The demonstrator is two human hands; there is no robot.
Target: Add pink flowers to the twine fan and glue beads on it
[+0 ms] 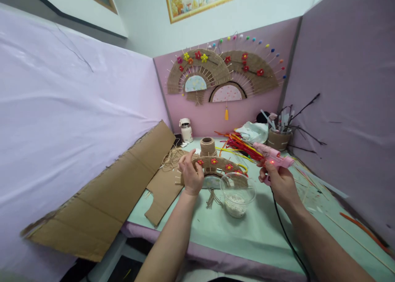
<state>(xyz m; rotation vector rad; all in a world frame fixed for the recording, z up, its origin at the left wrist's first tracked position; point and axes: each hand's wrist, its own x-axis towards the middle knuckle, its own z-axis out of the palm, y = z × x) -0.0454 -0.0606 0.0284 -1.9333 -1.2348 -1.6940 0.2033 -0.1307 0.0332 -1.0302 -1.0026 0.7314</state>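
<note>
My right hand point(279, 181) is wrapped around a pink hot glue gun point(274, 155) with a small red light lit; its cord runs down toward the table's front edge. With bent fingers, my left hand point(191, 173) holds the left end of a twine-covered fan point(220, 163), and part of the fan is hidden behind it. Red flowers with yellow centres line the fan's arc. Below it hangs a twine tassel point(212, 197). Before the fan's right half stands a clear plastic tub point(236, 206) with small white bits in it.
Behind the fan is a twine spool point(207, 146). Cardboard point(165, 187) and loose twine point(173, 158) lie left. A large cardboard sheet point(108, 195) leans at the left edge. Pipe cleaners point(243, 147), a bottle point(185, 130) and a pot point(277, 139) holding twigs stand farther back.
</note>
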